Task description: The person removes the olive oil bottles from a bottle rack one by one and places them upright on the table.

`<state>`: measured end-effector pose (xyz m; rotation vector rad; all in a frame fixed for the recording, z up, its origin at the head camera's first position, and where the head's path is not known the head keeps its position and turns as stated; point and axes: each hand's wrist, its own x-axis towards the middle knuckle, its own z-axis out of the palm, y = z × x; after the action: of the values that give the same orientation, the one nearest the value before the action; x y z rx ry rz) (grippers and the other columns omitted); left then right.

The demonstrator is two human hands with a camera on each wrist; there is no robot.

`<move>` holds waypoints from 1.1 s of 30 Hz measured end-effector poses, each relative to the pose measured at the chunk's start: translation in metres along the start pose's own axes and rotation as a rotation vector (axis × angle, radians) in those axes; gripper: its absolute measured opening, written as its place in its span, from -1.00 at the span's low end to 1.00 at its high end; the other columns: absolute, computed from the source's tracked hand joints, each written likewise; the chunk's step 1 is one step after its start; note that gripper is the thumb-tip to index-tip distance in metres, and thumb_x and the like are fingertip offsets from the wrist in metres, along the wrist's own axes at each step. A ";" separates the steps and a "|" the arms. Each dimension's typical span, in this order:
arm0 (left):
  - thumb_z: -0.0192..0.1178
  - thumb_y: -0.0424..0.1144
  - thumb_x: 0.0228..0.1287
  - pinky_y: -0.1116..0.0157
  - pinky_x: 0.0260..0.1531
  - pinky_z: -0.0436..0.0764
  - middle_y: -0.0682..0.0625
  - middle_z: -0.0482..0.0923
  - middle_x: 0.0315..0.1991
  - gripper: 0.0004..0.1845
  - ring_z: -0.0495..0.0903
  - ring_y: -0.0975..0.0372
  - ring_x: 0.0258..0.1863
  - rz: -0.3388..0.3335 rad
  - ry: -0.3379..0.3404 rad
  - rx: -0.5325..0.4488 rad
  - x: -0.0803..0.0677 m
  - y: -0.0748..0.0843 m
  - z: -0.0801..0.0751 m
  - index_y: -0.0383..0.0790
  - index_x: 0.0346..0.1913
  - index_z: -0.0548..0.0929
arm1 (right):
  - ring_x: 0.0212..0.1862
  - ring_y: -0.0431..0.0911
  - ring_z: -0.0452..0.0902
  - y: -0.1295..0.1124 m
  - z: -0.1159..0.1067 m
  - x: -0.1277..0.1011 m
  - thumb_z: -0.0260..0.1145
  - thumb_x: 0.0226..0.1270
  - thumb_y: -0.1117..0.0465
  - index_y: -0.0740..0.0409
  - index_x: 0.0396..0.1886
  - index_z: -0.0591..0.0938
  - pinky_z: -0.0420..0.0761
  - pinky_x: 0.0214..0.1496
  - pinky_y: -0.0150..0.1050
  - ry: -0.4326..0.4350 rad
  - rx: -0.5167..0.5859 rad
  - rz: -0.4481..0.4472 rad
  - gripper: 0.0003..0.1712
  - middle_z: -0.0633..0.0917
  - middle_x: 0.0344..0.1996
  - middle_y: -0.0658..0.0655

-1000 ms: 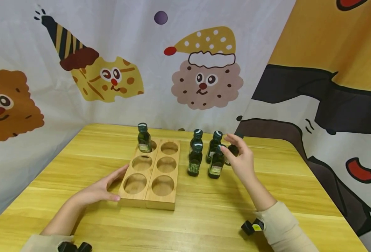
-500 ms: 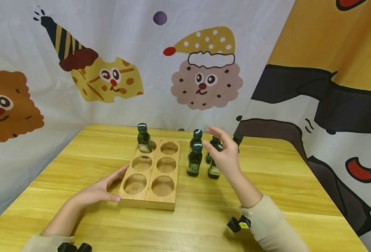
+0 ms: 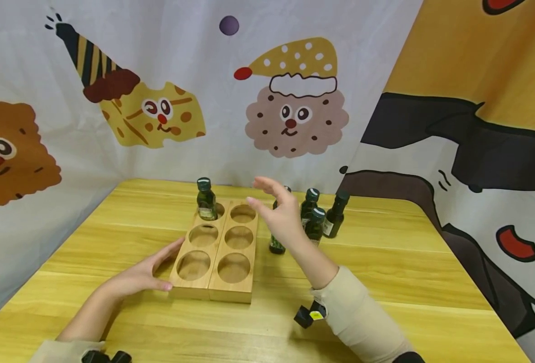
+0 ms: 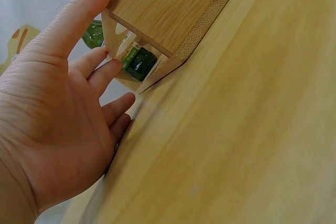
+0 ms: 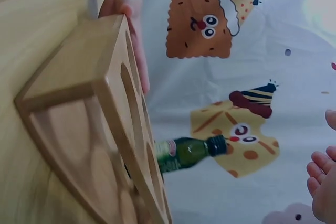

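Observation:
A wooden rack (image 3: 231,294) with two rows of round holes stands on the table. One dark green glass bottle (image 3: 206,201) sits upright in its back left hole. My left hand (image 3: 142,272) rests against the rack's left side, thumb at the front corner; in the left wrist view those fingers (image 4: 115,111) are fairly straight. Over the rack's right edge hovers my right hand (image 3: 285,217), thumb and fingers apart, holding nothing. It partly hides bottles standing just behind it. In the right wrist view the racked bottle (image 5: 191,153) pokes out of its hole.
Right of the rack, several more green bottles stand close together, among them a back one (image 3: 309,202), a front one (image 3: 314,229) and a rightmost one (image 3: 335,217). A printed cartoon curtain (image 3: 231,101) hangs behind the wooden table (image 3: 408,262).
My right hand has moved left, from beside the standing bottles, across them to the rack's right edge, carrying nothing. My left hand and the rack have stayed put.

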<state>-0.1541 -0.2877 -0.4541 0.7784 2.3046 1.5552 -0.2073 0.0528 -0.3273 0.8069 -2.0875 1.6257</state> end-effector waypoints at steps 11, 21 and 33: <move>0.37 -0.30 0.10 -0.36 0.16 -0.18 -0.32 -0.17 0.49 0.06 -0.13 -0.25 0.36 0.022 -0.014 -0.013 0.001 0.003 0.003 -0.17 0.53 -0.13 | 0.10 -0.12 0.47 0.011 0.042 0.017 0.40 0.23 0.12 0.11 0.19 0.54 0.45 0.17 -0.21 -0.030 0.014 0.118 -0.47 0.64 0.04 0.02; 0.36 -0.29 0.12 -0.43 0.12 -0.19 -0.31 -0.17 0.49 0.04 -0.14 -0.26 0.37 0.020 -0.016 -0.022 -0.001 0.002 0.002 -0.09 0.54 -0.11 | 0.11 -0.15 0.46 0.022 0.067 0.031 0.40 0.23 0.04 0.06 0.24 0.52 0.43 0.19 -0.20 -0.046 -0.008 0.208 -0.41 0.62 0.08 -0.01; 0.35 -0.30 0.11 -0.44 0.11 -0.20 -0.33 -0.16 0.48 0.05 -0.14 -0.30 0.36 0.028 -0.018 -0.007 0.001 0.005 0.003 -0.09 0.54 -0.11 | 0.11 -0.19 0.45 0.038 0.088 0.051 0.40 0.22 0.02 0.03 0.27 0.50 0.47 0.13 -0.29 -0.032 -0.035 0.275 -0.38 0.61 0.10 -0.02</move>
<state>-0.1520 -0.2840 -0.4506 0.8234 2.2840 1.5605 -0.2662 -0.0359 -0.3479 0.5566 -2.3268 1.7151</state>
